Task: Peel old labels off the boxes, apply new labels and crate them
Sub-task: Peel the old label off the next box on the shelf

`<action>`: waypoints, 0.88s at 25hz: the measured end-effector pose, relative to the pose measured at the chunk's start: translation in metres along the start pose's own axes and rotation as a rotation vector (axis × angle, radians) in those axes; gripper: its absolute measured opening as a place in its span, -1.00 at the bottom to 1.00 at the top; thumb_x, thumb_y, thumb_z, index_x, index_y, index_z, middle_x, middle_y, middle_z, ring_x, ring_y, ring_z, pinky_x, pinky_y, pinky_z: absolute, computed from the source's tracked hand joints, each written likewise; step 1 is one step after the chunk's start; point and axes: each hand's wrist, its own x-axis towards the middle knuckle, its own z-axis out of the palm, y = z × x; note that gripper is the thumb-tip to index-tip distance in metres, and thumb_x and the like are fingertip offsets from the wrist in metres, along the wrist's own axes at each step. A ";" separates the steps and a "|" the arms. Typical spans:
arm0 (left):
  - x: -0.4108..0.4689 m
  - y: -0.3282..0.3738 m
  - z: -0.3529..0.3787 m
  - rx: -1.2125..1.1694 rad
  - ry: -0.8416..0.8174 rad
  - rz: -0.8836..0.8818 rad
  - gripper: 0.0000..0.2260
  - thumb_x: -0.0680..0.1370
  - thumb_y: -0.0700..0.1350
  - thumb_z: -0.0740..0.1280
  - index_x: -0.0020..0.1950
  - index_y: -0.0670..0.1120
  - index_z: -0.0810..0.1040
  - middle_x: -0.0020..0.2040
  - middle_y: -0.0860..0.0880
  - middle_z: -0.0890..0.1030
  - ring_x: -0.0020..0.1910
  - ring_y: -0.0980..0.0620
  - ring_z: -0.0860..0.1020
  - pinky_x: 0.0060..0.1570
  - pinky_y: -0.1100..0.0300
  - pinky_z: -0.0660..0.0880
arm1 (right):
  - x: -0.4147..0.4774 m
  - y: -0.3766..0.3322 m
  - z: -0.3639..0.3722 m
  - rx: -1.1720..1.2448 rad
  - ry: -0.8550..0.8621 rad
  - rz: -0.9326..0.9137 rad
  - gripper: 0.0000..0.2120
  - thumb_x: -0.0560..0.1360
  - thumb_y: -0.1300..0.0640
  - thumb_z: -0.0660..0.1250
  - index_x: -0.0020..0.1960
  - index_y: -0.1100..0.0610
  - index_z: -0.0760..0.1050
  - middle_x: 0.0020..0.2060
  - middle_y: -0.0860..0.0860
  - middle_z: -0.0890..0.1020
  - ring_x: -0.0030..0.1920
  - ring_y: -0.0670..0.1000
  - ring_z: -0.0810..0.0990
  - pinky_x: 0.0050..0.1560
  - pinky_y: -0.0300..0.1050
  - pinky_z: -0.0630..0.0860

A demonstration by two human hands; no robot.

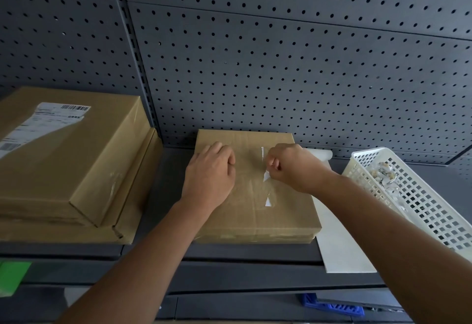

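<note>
A dark grey pegboard wall (281, 55) backs a grey metal shelf (166, 183) at which the person works. The right hand (293, 168) is closed in a fine pinch, thumb and forefinger nipping a small white label scrap (266, 176) that lifts off the top of a flat cardboard box (281, 216) directly beneath it. Just left of that hand, the left hand (208, 173) rests on the same box top with its fingers curled under, holding nothing and apparently steadying the box.

Two more remnants lie on the box: a thin white sliver (262, 151) just beyond the pinch and a small triangle (268, 201) nearer the person. The scrap looks thin, papery and likely to tear, so a grip low on the lifted edge, close to the cardboard, and a shallow pull would probably serve best. The box seems stiff and light enough to slide, which makes the bracing hand useful.

To the right of the right hand a white sheet (342, 242) lies beside the box, and beyond it a white basket (434, 216) holds crumpled paper bits (385, 173). Well to the left of the left hand sits a stack of two boxes (63, 170), the upper one bearing a shipping label (43, 122).
</note>
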 end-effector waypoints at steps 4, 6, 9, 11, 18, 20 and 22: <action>0.000 -0.001 0.000 0.007 -0.005 0.004 -0.90 0.55 -0.18 0.27 -0.06 0.01 0.54 -0.08 0.13 0.50 -0.07 0.12 0.48 -0.01 0.16 0.48 | 0.008 -0.010 -0.001 -0.173 -0.099 -0.003 -0.95 0.48 0.15 0.28 -0.16 0.10 0.46 -0.13 -0.01 0.55 -0.18 0.10 0.57 -0.14 0.01 0.57; 0.001 -0.001 0.001 0.006 -0.007 0.002 -0.90 0.55 -0.18 0.27 -0.06 0.01 0.54 -0.08 0.14 0.49 -0.07 0.13 0.48 -0.02 0.17 0.47 | 0.008 -0.007 -0.001 -0.124 -0.114 -0.005 -0.92 0.46 0.15 0.32 -0.18 0.13 0.46 -0.16 0.01 0.57 -0.20 0.11 0.57 -0.16 0.03 0.57; 0.000 -0.002 0.001 0.005 0.001 0.005 -0.90 0.55 -0.18 0.27 -0.07 0.01 0.53 -0.09 0.14 0.49 -0.08 0.13 0.48 -0.03 0.18 0.46 | -0.001 0.001 -0.004 0.042 -0.087 0.028 -0.92 0.46 0.16 0.35 -0.17 0.15 0.50 -0.26 -0.08 0.54 -0.25 0.00 0.53 -0.23 -0.13 0.44; 0.000 -0.003 0.002 0.008 0.009 0.008 -0.90 0.55 -0.18 0.27 -0.08 0.01 0.53 -0.10 0.14 0.49 -0.09 0.13 0.48 -0.04 0.18 0.47 | -0.009 0.007 -0.008 0.148 -0.014 0.035 -0.95 0.48 0.20 0.35 -0.17 0.13 0.53 -0.30 -0.13 0.52 -0.29 -0.15 0.51 -0.26 -0.34 0.37; 0.000 -0.002 0.002 0.012 0.011 0.005 -0.90 0.54 -0.19 0.28 -0.08 0.01 0.53 -0.10 0.14 0.50 -0.09 0.12 0.48 -0.06 0.16 0.49 | -0.012 0.010 0.001 0.150 0.065 -0.032 -0.93 0.50 0.22 0.36 -0.13 0.08 0.58 -0.22 -0.13 0.56 -0.24 -0.18 0.51 -0.20 -0.33 0.40; 0.000 -0.002 0.002 0.012 0.006 0.006 -0.90 0.54 -0.19 0.29 -0.08 0.01 0.53 -0.10 0.14 0.49 -0.09 0.11 0.48 -0.05 0.14 0.50 | -0.009 0.009 0.007 0.114 0.059 -0.034 -0.93 0.49 0.19 0.36 -0.14 0.04 0.58 -0.22 -0.14 0.54 -0.23 -0.15 0.54 -0.15 -0.17 0.51; 0.001 -0.002 0.002 0.013 0.005 0.006 -0.90 0.54 -0.19 0.28 -0.08 0.01 0.53 -0.10 0.14 0.49 -0.09 0.12 0.48 -0.04 0.14 0.50 | -0.005 0.005 0.007 0.074 0.055 -0.019 -0.92 0.48 0.18 0.33 -0.16 0.05 0.57 -0.21 -0.12 0.55 -0.21 -0.08 0.57 -0.13 -0.03 0.57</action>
